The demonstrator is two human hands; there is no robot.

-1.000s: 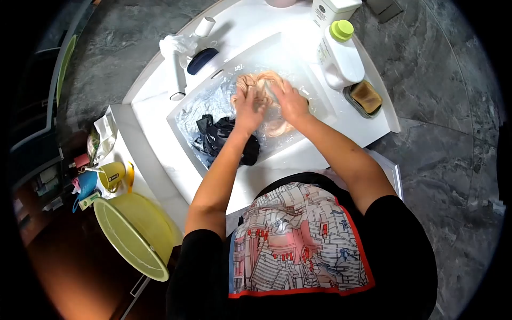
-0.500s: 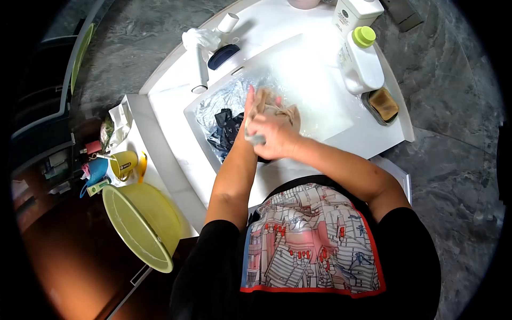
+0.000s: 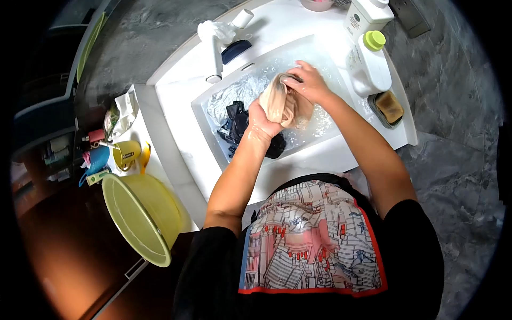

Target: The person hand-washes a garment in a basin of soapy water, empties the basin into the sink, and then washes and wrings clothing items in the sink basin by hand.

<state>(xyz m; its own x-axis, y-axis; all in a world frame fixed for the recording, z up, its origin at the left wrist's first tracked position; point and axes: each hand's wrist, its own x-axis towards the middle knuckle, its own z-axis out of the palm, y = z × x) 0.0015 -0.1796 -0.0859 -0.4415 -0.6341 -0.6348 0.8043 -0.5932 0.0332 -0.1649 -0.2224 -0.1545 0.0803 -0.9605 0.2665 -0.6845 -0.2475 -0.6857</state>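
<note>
A wet beige cloth [image 3: 280, 104] is stretched between my two hands above the water in the white sink [image 3: 200, 114]. My left hand [image 3: 261, 120] grips its near-left side, the fingers partly hidden beneath the fabric. At the far right, my right hand [image 3: 310, 84] is closed on the cloth's upper edge, thumb along the fold. Loose folds hang toward the water on the right. Black fabric [image 3: 237, 124] lies in the sink just left of my left hand, partly behind my wrist. Beside it, a crumpled clear plastic-like sheet [image 3: 221, 101] sits in the water.
A faucet [image 3: 213, 61] wrapped in white plastic and a dark blue brush-like item [image 3: 236, 51] stand behind the sink. White bottles [image 3: 369, 66] and a sponge [image 3: 389, 108] in a dish line the right. A yellow-green basin [image 3: 138, 224] leans at left, near a yellow cup [image 3: 126, 153].
My hands have moved apart and the cloth has opened out between them. My right hand has shifted from over my left wrist to the far right. The view has shifted slightly.
</note>
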